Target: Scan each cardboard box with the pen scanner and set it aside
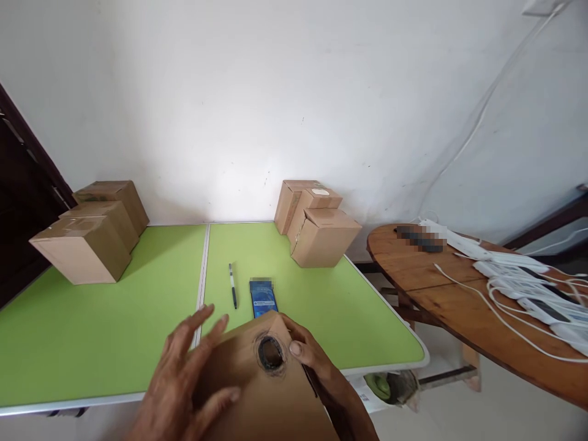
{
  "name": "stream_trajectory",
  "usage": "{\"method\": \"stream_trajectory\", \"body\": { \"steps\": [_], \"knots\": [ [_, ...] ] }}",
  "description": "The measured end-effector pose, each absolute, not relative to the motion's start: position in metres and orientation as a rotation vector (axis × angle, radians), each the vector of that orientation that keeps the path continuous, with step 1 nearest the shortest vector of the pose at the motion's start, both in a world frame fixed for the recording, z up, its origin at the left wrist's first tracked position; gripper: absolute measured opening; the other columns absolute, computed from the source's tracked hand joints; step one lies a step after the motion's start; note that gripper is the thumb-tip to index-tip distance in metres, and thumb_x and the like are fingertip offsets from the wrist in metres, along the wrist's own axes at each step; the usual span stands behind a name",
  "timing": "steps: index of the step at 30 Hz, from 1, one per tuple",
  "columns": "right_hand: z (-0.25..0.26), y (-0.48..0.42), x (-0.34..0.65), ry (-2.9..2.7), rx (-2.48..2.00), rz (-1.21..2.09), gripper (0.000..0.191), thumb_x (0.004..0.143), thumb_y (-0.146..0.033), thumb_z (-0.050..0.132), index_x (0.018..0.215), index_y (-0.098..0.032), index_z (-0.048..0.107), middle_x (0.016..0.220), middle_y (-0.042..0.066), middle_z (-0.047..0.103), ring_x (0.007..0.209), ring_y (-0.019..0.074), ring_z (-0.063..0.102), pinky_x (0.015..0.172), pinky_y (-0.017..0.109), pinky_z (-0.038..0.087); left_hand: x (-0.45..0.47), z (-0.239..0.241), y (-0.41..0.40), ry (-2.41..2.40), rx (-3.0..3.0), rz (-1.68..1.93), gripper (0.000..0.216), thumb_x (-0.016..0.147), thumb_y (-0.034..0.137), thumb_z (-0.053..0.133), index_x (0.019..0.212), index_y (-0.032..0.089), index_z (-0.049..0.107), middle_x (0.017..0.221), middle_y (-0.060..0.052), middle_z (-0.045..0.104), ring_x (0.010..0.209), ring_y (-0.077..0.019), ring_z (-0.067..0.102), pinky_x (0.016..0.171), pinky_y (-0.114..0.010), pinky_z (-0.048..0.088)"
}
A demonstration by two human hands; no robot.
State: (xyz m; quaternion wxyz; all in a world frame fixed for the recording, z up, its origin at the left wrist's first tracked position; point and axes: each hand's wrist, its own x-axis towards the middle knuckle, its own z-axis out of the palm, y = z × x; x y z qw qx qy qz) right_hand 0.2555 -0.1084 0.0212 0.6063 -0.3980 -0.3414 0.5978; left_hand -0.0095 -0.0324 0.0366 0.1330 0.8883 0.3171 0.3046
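A brown cardboard box point(257, 398) is tilted at the table's near edge, close to my body. Its facing side has a round hole with a dark, scribbled rim. My right hand point(315, 361) grips the box's right edge, thumb beside the hole and fingers hidden behind. Over the left part of the box my left hand point(184, 373) is spread, fingers apart; whether it touches the cardboard I cannot tell. Just beyond the box lies a phone point(263, 298) with a lit screen, partly covered by the box. A pen point(233, 286) lies left of the phone.
Several cardboard boxes stand in two groups on the green folding table point(174, 288): one group at the left point(92, 236), one at the back right point(321, 233). To the right is a wooden table point(413, 269) with power strips point(509, 275) and loose white cables.
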Motion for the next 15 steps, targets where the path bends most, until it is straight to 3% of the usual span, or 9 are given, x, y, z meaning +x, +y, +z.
{"method": "stream_trajectory", "body": {
  "steps": [4,7,11,15],
  "knots": [
    [0.023,-0.084,0.260,-0.956,-1.040,1.469,0.066,0.079,-0.059,0.083,0.135,-0.024,0.072,0.125,0.012,0.076,0.116,0.0344,0.071,0.098,0.046,0.052,-0.033,0.056,-0.005,0.910,2.088,0.503,0.068,0.096,0.058,0.069,0.159,0.039,0.052,0.162,-0.012,0.057,0.140,-0.0411,0.063,0.107,-0.057,0.060],
    [0.031,-0.065,0.247,-1.081,-1.065,1.510,0.067,0.078,-0.059,0.084,0.134,-0.025,0.073,0.132,0.011,0.074,0.120,0.0345,0.069,0.100,0.046,0.052,-0.038,0.063,0.005,0.728,1.756,0.330,0.075,0.092,0.057,0.075,0.160,0.033,0.053,0.162,-0.012,0.058,0.144,-0.0421,0.059,0.114,-0.057,0.054],
    [0.047,-0.057,0.236,-1.128,-1.102,1.500,0.059,0.082,-0.057,0.082,0.134,-0.030,0.075,0.139,0.009,0.072,0.124,0.0346,0.068,0.102,0.047,0.052,-0.038,0.065,0.005,0.572,1.451,0.336,0.085,0.090,0.043,0.082,0.165,0.029,0.045,0.165,-0.011,0.054,0.147,-0.0401,0.055,0.121,-0.053,0.047],
    [0.039,-0.062,0.242,-0.994,-0.965,1.617,0.083,0.076,-0.077,0.077,0.141,-0.025,0.071,0.148,0.016,0.067,0.136,0.0419,0.061,0.108,0.054,0.050,-0.040,0.050,0.001,0.562,1.148,0.503,0.089,0.087,0.038,0.085,0.165,0.026,0.043,0.162,-0.014,0.056,0.144,-0.0400,0.059,0.117,-0.051,0.051]
  ]
}}
